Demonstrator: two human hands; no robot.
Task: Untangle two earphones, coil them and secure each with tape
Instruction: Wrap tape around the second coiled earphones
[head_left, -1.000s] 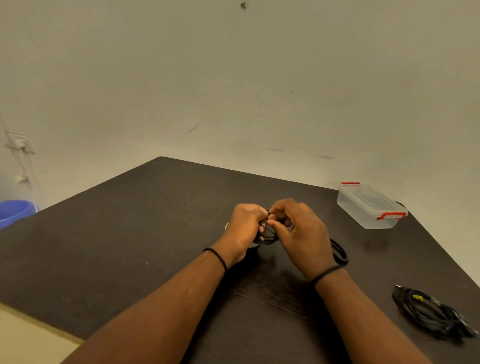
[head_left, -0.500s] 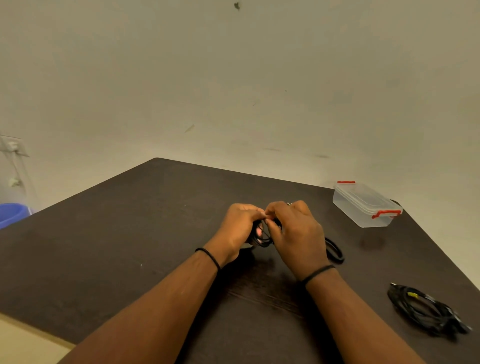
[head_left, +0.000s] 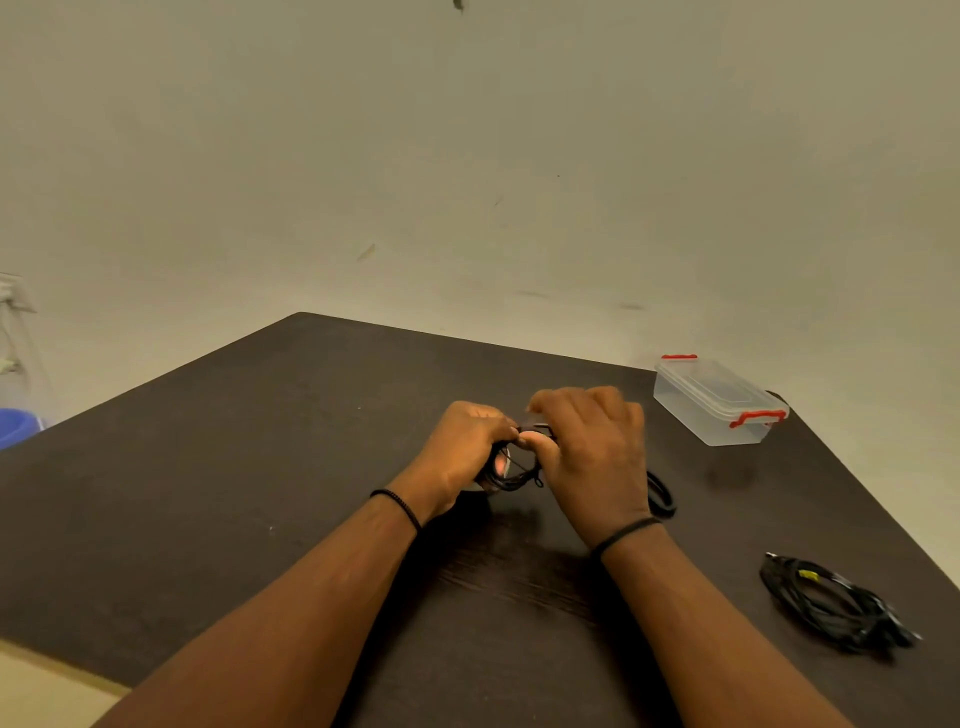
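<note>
- While my left hand (head_left: 462, 452) curls round the small black earphone coil (head_left: 511, 480) just above the dark table (head_left: 260, 467), my right hand (head_left: 587, 452) pinches it at the top with thumb and forefinger.
- Whether tape is already between my fingertips, I cannot tell; something pale shows under the coil, too hidden to name.
- Thin, soft and light, this cord will likely spring loose if I slacken, so I judge the best hold is across the bunched loops, not on one strand.
- Another black cable loop (head_left: 661, 493) lies on the table just behind my right wrist; a larger black cable bundle (head_left: 831, 603) sits well apart, near the right edge.
- At the far right corner the clear plastic box (head_left: 719, 405) stands with its lid on and red clips; it looks empty, though I cannot be sure.
</note>
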